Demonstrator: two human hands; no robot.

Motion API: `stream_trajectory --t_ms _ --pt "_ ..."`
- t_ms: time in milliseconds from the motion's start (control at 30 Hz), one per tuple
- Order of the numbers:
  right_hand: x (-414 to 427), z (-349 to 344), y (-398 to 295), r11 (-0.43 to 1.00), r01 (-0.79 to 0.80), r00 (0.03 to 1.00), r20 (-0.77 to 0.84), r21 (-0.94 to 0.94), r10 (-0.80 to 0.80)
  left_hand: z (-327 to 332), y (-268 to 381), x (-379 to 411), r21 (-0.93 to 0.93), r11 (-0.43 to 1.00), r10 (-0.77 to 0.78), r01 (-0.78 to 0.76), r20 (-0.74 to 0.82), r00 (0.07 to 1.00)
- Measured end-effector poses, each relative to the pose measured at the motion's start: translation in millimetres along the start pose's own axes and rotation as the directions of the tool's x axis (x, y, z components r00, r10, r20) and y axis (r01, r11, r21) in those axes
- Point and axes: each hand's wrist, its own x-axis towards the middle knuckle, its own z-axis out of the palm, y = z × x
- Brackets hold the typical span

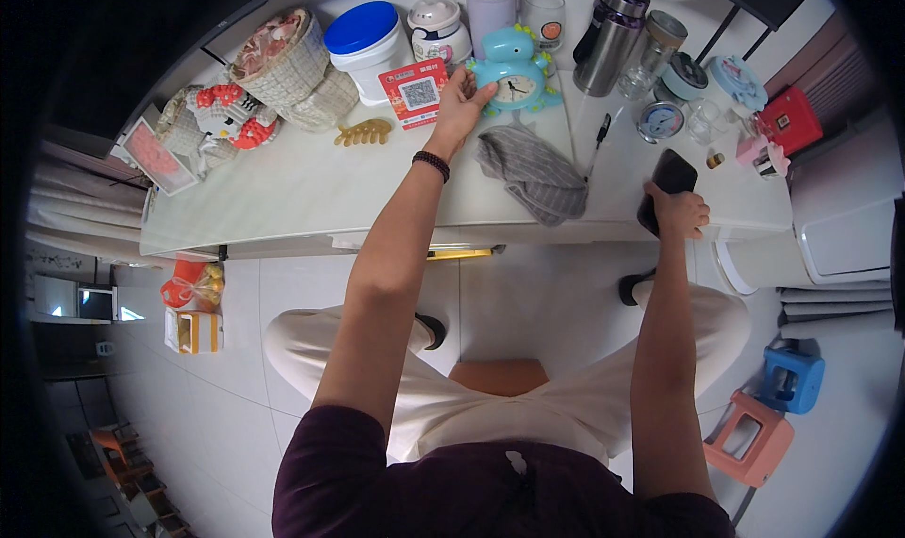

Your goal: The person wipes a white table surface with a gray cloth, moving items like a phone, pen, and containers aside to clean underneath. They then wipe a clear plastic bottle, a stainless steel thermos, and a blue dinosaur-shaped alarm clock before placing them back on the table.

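Note:
My left hand (463,106) reaches to the back of the white table, between a red card with a printed code (420,94) and a turquoise dinosaur-shaped alarm clock (515,78). Its fingers overlap the card's right edge and the clock's left side; whether it grips either one is unclear. Near the front edge, my right hand (682,213) grips a black smartphone (672,174). A crumpled grey striped cloth (534,174) lies between my hands, with a black-and-white pen (599,142) to its right. Left of the card is a wide-toothed comb (363,133).
Along the back stand a blue-lidded white tub (368,57), a steel thermos (611,39), a glass cup (544,18) and a woven basket (283,64). A small round dial gauge (660,121) sits right. Plastic stools (751,439) stand on the floor (233,411).

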Motion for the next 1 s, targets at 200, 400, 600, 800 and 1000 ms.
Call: stream_trajectory --t_ms 200,400,600,800,1000 --pt "-3 -4 -4 1.000 -0.015 0.999 0.035 0.027 0.014 5 -3 -7 0.156 0.988 0.016 -0.007 -0.052 0.999" --pt "-5 -9 -1 0.999 0.028 0.998 0.054 0.022 -0.029 8 -8 -10 0.184 0.981 0.072 -0.060 -0.057 0.996" --pt "-16 -8 4 0.983 0.164 0.969 -0.201 0.078 -0.146 0 -6 -40 0.250 0.968 0.033 0.002 -0.138 0.990" --pt "-109 7 -33 0.173 0.904 0.365 -0.495 0.392 -0.789 1 22 -130 0.526 0.834 0.262 -0.164 -0.116 0.958" --pt "-169 14 -64 0.128 0.950 0.220 -0.323 0.284 -0.920 -31 27 -190 0.598 0.799 0.190 -0.065 -0.149 0.970"
